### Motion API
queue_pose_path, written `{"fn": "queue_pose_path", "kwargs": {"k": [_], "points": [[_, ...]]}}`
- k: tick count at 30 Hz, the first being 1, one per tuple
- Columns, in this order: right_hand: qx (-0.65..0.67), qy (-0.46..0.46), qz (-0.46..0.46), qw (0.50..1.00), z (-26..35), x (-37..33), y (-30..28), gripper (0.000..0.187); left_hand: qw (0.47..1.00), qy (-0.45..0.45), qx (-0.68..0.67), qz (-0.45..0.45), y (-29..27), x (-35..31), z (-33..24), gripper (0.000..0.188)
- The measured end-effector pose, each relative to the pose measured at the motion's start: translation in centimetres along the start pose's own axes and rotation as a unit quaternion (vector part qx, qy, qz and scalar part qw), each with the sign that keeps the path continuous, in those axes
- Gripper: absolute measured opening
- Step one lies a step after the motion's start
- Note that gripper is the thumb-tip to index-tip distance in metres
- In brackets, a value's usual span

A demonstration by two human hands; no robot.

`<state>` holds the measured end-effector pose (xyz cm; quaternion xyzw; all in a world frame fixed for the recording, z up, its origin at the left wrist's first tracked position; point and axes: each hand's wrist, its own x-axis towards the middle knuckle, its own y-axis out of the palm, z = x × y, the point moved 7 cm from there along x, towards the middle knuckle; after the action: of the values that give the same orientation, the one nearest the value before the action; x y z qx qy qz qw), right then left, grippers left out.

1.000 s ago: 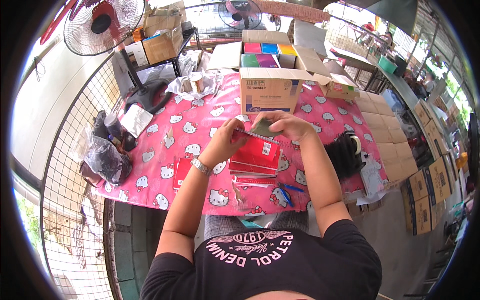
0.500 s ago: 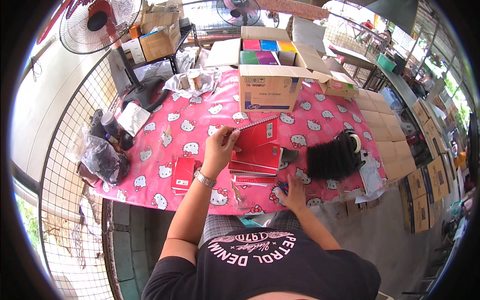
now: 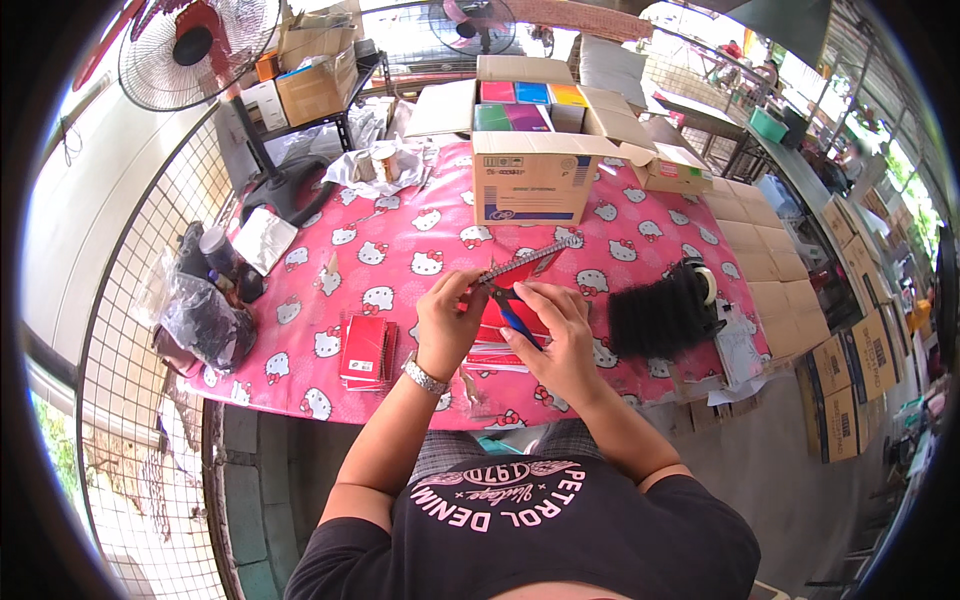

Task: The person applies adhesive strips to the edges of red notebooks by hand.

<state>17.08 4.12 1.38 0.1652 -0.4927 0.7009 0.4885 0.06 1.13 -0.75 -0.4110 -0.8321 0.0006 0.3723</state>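
Left hand (image 3: pixel 447 322) pinching red wire-spiral notebook (image 3: pixel 520 275) tilted above pink cartoon-print tablecloth (image 3: pixel 400 260); right hand (image 3: pixel 560 335) gripping blue-handled pliers (image 3: pixel 515 312) at spiral end; probably crimping wire; next needs steady squeeze.

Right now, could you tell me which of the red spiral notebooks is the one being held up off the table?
The red notebook tilted up in the left hand, wire spine uppermost; the small stack lies flat on the tablecloth to its left.
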Motion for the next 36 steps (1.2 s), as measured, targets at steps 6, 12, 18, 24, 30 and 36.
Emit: {"fn": "queue_pose_path", "kwargs": {"k": [6, 12, 18, 24, 30, 36], "points": [[0.061, 0.007, -0.002, 0.998, 0.8, 0.2, 0.7, 0.049, 0.998, 0.043, 0.037, -0.038, -2.1, -0.4, -1.1, 0.024], [0.498, 0.361, 0.230, 0.754, -2.9, -2.1, 4.2, 0.036, 0.987, 0.115, 0.078, -0.083, -2.7, -0.8, -2.1, 0.028], [0.287, 0.193, 0.047, 0.937, -4.0, -1.7, 0.6, 0.035, 0.979, -0.008, 0.030, -0.201, -6.6, -1.6, 3.0, 0.022], [0.023, 0.271, 0.037, 0.961, -16.6, -13.1, 1.8, 0.040, 0.911, -0.315, 0.075, -0.256, -18.1, -12.8, 22.0, 0.027], [-0.190, 0.180, 0.127, 0.957, -19.9, -18.0, 4.2, 0.034, 0.822, -0.296, 0.468, -0.130, -17.5, -15.8, 21.0, 0.032], [-0.461, 0.256, 0.114, 0.842, -29.1, -13.3, 1.1, 0.018, 0.956, 0.015, 0.286, -0.058, -8.3, -4.2, 8.7, 0.033]]}}
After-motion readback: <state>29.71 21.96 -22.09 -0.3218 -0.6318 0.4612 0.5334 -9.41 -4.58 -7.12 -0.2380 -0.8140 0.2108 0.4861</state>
